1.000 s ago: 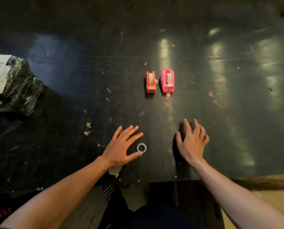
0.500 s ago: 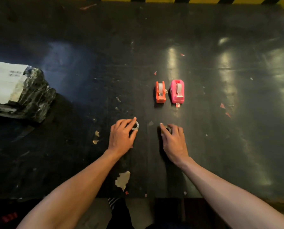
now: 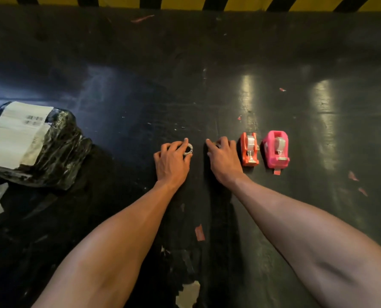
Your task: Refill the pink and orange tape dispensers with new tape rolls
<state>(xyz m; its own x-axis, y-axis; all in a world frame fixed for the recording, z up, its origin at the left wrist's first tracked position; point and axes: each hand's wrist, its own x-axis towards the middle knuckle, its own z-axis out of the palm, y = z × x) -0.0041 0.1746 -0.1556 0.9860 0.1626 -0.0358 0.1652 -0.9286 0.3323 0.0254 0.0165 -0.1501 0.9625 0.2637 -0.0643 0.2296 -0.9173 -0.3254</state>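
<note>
An orange tape dispenser (image 3: 249, 150) and a pink tape dispenser (image 3: 276, 149) stand side by side on the dark table (image 3: 207, 74), each with tape inside. My left hand (image 3: 172, 162) is closed around a small white ring-shaped tape roll (image 3: 188, 150), pinched between thumb and fingers on the tabletop. My right hand (image 3: 225, 161) lies just left of the orange dispenser, fingers curled over a second small roll (image 3: 217, 145) that is mostly hidden under them.
A black plastic parcel (image 3: 58, 152) with a white shipping label lies at the left. Paper scraps and red tape bits are scattered on the table. A yellow-and-black striped edge (image 3: 185, 1) runs along the far side.
Both hands have slid forward across the table with the rolls, now level with the dispensers. One second ago the hands lay open and flat; now they are closed on the rolls.
</note>
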